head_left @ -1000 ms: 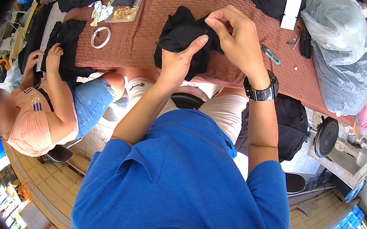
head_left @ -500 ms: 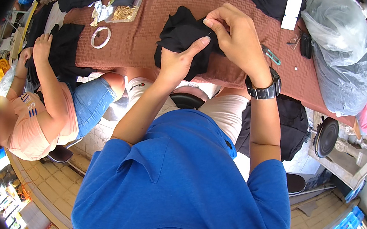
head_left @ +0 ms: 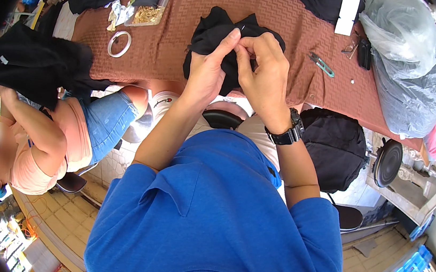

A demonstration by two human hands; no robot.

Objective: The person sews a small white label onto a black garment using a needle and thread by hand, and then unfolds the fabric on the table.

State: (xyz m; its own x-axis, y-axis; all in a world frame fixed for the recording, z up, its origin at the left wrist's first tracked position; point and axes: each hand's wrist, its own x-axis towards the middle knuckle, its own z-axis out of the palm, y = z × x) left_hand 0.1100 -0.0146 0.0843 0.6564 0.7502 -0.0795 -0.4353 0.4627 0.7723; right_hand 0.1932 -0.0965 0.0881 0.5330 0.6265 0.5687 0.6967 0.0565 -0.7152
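Note:
A bunched piece of black cloth rests on the table in front of me. My left hand grips it, thumb on top and the other fingers hidden beneath. Close by the left thumb tip, my right hand is closed in a pinch over the cloth; what sits between its fingertips is too small to make out. A tiny white mark shows on the fabric just beyond the thumbs. Thread snips with a green handle lie to the right of my right hand.
The brown-covered table bears a clear box of gold-coloured small pieces, a white tape ring and a dark case. Big plastic bags stand at right. A person at left handles black cloth.
My right hand has come down and left, from raised beside the cloth to the left thumb. My left thumb has moved up slightly. The co-worker has lifted black cloth toward themselves.

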